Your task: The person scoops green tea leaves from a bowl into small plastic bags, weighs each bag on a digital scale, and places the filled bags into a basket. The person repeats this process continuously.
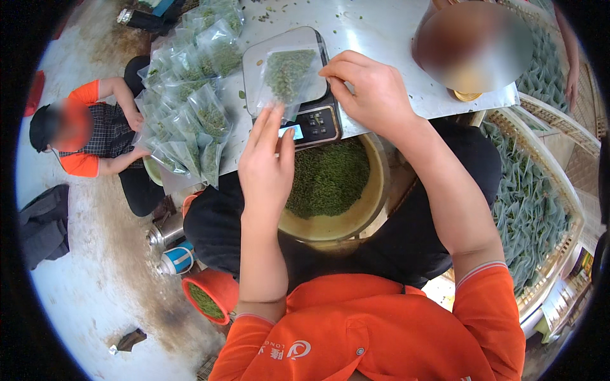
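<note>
A clear plastic bag (289, 75) of small green leaf buds lies over the steel pan of a digital scale (254, 86). My left hand (267, 162) reaches up from below with its fingertips on the bag's near end, the thumb below them by the scale's lit display. My right hand (375, 92) has thumb and fingers pinched at the bag's right edge. Below the scale, between my legs, stands a wide yellowish tub (379, 190) holding a heap of loose green buds (330, 181).
Many filled clear bags (190, 117) crowd the metal table (375, 32) on the left, where a person (108, 127) in orange touches them. Woven trays (575, 209) of filled bags stand at right. A red bucket (232, 295) and blue-white flask (176, 259) are at lower left.
</note>
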Available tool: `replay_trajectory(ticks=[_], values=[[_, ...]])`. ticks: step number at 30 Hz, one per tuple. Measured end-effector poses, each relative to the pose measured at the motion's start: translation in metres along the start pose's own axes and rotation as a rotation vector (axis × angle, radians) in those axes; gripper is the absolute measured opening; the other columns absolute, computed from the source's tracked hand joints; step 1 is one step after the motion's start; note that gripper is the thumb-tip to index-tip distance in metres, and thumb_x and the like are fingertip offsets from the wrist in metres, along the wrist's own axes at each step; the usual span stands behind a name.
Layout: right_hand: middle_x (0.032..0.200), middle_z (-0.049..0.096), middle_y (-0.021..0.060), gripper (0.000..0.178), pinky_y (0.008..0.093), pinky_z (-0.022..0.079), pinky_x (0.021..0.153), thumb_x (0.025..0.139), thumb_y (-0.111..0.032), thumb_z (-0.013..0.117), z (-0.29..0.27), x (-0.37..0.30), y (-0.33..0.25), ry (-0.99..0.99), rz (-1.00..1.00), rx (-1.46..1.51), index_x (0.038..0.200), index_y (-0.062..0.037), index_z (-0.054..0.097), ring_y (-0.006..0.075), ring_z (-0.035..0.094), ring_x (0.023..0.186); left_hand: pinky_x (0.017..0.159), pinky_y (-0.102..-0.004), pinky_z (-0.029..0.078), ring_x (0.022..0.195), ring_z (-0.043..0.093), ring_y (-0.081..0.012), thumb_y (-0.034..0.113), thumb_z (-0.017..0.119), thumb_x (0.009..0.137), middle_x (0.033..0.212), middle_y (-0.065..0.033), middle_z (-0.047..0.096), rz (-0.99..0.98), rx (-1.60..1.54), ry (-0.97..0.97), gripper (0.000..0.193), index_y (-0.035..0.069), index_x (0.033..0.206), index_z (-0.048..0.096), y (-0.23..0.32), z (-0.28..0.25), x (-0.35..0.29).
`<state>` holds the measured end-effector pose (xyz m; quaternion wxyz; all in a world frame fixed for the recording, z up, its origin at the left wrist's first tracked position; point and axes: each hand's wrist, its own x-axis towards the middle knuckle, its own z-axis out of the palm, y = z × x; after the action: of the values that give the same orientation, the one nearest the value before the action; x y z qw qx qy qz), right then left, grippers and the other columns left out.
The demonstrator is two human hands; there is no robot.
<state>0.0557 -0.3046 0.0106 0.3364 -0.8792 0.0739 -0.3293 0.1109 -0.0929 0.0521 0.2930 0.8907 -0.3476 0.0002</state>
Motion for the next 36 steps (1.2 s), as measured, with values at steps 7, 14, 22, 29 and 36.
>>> replay_trajectory(ticks=[7, 14, 22, 29, 36], values=[[0.094, 0.069, 0.0021, 0.016, 0.0389, 0.059, 0.069, 0.085, -0.008, 0.066, 0.001, -0.001, -0.001, 0.005, -0.028, -0.025, 0.096, -0.0113, 0.076, 0.0281, 0.071, 0.077, 0.067, -0.0329, 0.059, 0.074, 0.075, -0.0191, 0.007, 0.076, 0.091, 0.094, -0.0113, 0.078, -0.11, -0.025, -0.062, 0.019, 0.005, 0.11, 0.076, -0.035, 0.037, -0.077], [0.093, 0.069, 0.0023, 0.016, 0.0395, 0.059, 0.069, 0.084, -0.009, 0.066, 0.002, -0.001, 0.002, 0.02, -0.017, -0.03, 0.096, -0.012, 0.077, 0.028, 0.071, 0.077, 0.074, -0.044, 0.059, 0.087, 0.073, -0.0327, 0.018, 0.072, 0.091, 0.105, -0.0082, 0.074, -0.072, 0.249, -0.355, 0.017, 0.014, 0.107, 0.075, -0.102, 0.132, -0.097], [0.093, 0.069, 0.003, 0.014, 0.0404, 0.059, 0.07, 0.085, -0.011, 0.066, 0.002, 0.0, 0.002, -0.007, -0.013, -0.046, 0.095, -0.0118, 0.076, 0.0282, 0.071, 0.078, 0.069, -0.0377, 0.057, 0.078, 0.07, -0.0242, 0.011, 0.071, 0.093, 0.1, -0.0059, 0.071, -0.221, 0.037, -0.347, 0.011, 0.008, 0.103, 0.076, -0.104, 0.129, -0.101], [0.092, 0.07, 0.0014, 0.014, 0.0399, 0.058, 0.069, 0.088, -0.013, 0.066, 0.003, -0.001, 0.002, 0.004, -0.011, -0.033, 0.097, -0.0117, 0.076, 0.0277, 0.071, 0.078, 0.063, -0.0238, 0.05, 0.067, 0.06, -0.0088, 0.002, 0.072, 0.095, 0.086, -0.0019, 0.071, -0.894, -0.859, -0.395, 0.012, -0.001, 0.106, 0.075, -0.073, 0.067, -0.1], [0.094, 0.072, 0.0026, 0.014, 0.0397, 0.058, 0.07, 0.09, -0.008, 0.064, -0.001, 0.002, -0.002, -0.006, 0.007, -0.013, 0.095, -0.01, 0.077, 0.0285, 0.071, 0.078, 0.065, -0.0223, 0.05, 0.07, 0.061, -0.0085, 0.003, 0.074, 0.094, 0.089, -0.0021, 0.072, -0.557, -0.855, -0.009, 0.011, 0.001, 0.105, 0.075, -0.038, 0.011, -0.072]])
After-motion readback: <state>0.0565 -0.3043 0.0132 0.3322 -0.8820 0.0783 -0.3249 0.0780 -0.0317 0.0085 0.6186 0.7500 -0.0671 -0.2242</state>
